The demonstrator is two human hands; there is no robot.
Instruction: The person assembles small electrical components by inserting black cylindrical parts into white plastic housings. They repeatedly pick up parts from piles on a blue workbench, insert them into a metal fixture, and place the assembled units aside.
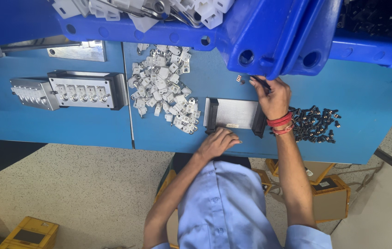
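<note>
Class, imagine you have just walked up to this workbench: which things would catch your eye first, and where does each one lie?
First, the heap of small white plastic parts on the blue table, just left of a flat metal plate. The left hand rests at that plate's near edge, while the right hand, red bands at its wrist, holds a thin dark tool beside it. Right of that wrist lies a cluster of small black parts; big blue bins line the far edge.

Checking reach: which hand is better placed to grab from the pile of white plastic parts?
Likely left. The left hand lies empty by the grey metal plate, beside the white pile; the right hand holds a thin dark tool farther off.
</note>
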